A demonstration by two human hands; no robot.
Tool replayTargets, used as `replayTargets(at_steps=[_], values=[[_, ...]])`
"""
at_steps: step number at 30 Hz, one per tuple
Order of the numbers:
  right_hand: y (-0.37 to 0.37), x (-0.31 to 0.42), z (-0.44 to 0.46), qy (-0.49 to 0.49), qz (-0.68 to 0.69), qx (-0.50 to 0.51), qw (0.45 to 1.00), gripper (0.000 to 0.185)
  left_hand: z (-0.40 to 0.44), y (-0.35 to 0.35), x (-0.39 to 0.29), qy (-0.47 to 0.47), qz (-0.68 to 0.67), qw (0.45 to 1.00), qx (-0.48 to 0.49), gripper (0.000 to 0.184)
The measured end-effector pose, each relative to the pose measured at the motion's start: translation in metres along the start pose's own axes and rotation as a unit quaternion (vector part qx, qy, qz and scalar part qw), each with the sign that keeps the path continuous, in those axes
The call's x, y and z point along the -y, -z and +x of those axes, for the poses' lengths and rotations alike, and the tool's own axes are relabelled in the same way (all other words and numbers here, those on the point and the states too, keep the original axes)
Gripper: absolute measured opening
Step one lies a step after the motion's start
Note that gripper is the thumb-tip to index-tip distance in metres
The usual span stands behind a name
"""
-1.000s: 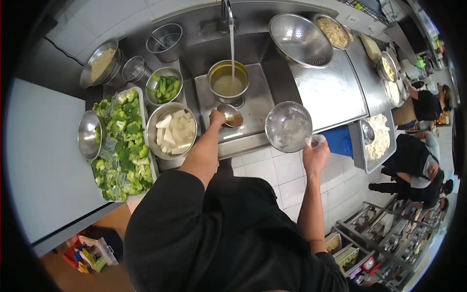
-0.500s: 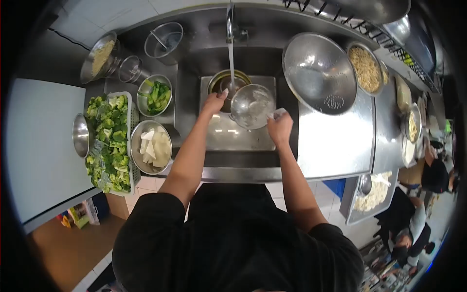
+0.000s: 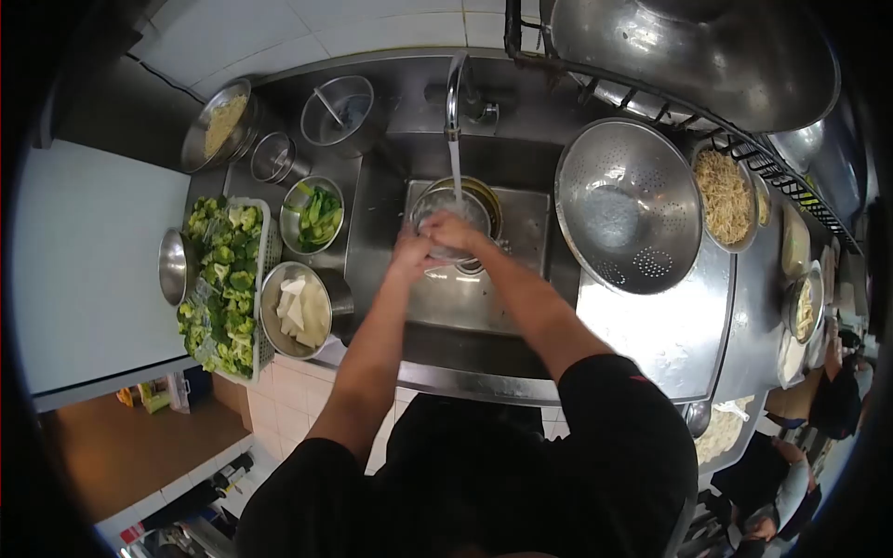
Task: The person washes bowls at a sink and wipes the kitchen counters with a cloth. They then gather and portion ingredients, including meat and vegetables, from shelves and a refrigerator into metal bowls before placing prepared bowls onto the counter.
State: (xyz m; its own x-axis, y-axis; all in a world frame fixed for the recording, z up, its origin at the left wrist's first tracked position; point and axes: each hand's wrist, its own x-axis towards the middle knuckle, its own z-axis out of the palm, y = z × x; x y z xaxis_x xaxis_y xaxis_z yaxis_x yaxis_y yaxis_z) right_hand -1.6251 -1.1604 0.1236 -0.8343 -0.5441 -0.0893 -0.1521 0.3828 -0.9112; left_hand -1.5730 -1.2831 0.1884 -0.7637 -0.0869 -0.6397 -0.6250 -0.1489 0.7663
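In the sink (image 3: pixel 437 302), a shiny metal bowl (image 3: pixel 476 216) is tilted beneath the running tap (image 3: pixel 454 98). My left hand (image 3: pixel 410 255) grips the bowl at its near left side, with the fingers partly hidden. Over the bowl's near side, my right hand (image 3: pixel 448 231) crosses close to the left one, its fingers curled inward. What it holds, if anything, is hidden. Behind the bowl shows the yellowish rim of another round vessel (image 3: pixel 496 206) on the sink floor.
Left of the sink stand a broccoli basket (image 3: pixel 265 312), a bowl of green vegetables (image 3: pixel 313 216), a bowl of white pieces (image 3: pixel 296 312) and a metal pot (image 3: pixel 337 112). A large colander (image 3: pixel 630 205) sits right, below an overhanging rack (image 3: pixel 651 88). People (image 3: pixel 777 479) are at far right.
My right hand has moved left from the bowl's right edge to its near side, close to my left hand. The bowl has shifted under the water stream. The camera view has tilted upward.
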Motion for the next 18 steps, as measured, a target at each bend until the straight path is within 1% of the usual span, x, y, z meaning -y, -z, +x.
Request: replayTargets(at_steps=[1, 2, 3, 4, 5, 6, 7, 8, 9, 10, 11, 12, 13, 14, 15, 16, 17, 18], values=[[0.005, -0.012, 0.008, -0.001, -0.002, -0.001, 1.000, 0.029, -0.003, 0.012, -0.012, 0.031, 0.002, 0.998, 0.055, 0.070], [0.010, -0.030, 0.013, -0.063, -0.078, -0.042, 0.994, 0.030, -0.014, 0.011, -0.031, 0.026, 0.056, 0.997, 0.052, 0.083], [0.015, -0.007, 0.003, -0.092, -0.163, -0.067, 0.980, 0.031, -0.008, 0.010, -0.019, 0.032, 0.055, 0.997, 0.052, 0.083], [0.021, 0.021, -0.009, -0.125, -0.245, -0.088, 0.957, 0.032, 0.009, 0.005, -0.004, -0.087, 0.053, 0.995, 0.011, 0.081], [0.017, 0.012, 0.003, -0.120, -0.251, -0.093, 0.956, 0.032, 0.021, -0.004, 0.004, -0.180, 0.134, 0.974, -0.035, 0.081], [0.012, 0.010, 0.004, -0.167, -0.115, -0.055, 0.978, 0.032, 0.031, -0.013, 0.010, -0.262, 0.218, 0.935, -0.099, 0.081], [0.004, 0.006, 0.002, -0.283, 0.093, -0.127, 0.946, 0.031, 0.030, -0.018, 0.025, -0.257, 0.214, 0.937, -0.099, 0.081], [0.005, 0.025, -0.004, -0.363, 0.289, -0.250, 0.850, 0.031, 0.030, -0.024, 0.035, -0.302, 0.150, 0.934, -0.117, 0.084], [0.003, 0.012, 0.005, -0.361, 0.285, -0.252, 0.851, 0.031, 0.022, -0.033, 0.027, -0.347, 0.085, 0.924, -0.135, 0.088], [0.002, -0.002, 0.013, -0.306, 0.176, -0.317, 0.880, 0.033, 0.013, -0.038, 0.019, -0.127, -0.054, 0.989, -0.056, 0.088], [0.000, -0.015, 0.018, -0.246, 0.064, -0.372, 0.893, 0.035, 0.015, -0.039, 0.020, -0.124, -0.058, 0.989, -0.054, 0.088], [-0.004, -0.016, 0.019, -0.239, 0.098, -0.277, 0.925, 0.038, 0.023, -0.033, 0.024, -0.075, -0.074, 0.994, -0.019, 0.084], [-0.002, -0.020, 0.015, -0.240, 0.096, -0.274, 0.926, 0.038, 0.028, -0.023, 0.029, -0.028, -0.090, 0.995, 0.015, 0.080], [0.007, -0.025, 0.013, -0.191, 0.014, -0.132, 0.973, 0.039, 0.044, 0.001, 0.039, -0.061, -0.084, 0.987, 0.124, 0.072], [0.019, -0.016, 0.014, -0.135, -0.069, 0.013, 0.988, 0.040, 0.044, 0.003, 0.035, -0.066, -0.084, 0.987, 0.123, 0.072], [0.031, -0.007, 0.017, -0.296, 0.013, -0.040, 0.954, 0.040, 0.040, 0.007, 0.037, -0.013, -0.124, 0.983, 0.136, 0.069], [0.023, -0.007, 0.015, -0.295, 0.011, -0.038, 0.955, 0.040, 0.036, 0.008, 0.039, 0.040, -0.163, 0.975, 0.149, 0.066], [0.013, -0.010, 0.012, -0.230, -0.011, -0.051, 0.972, 0.040, 0.038, 0.004, 0.038, 0.027, -0.124, 0.983, 0.130, 0.067]])
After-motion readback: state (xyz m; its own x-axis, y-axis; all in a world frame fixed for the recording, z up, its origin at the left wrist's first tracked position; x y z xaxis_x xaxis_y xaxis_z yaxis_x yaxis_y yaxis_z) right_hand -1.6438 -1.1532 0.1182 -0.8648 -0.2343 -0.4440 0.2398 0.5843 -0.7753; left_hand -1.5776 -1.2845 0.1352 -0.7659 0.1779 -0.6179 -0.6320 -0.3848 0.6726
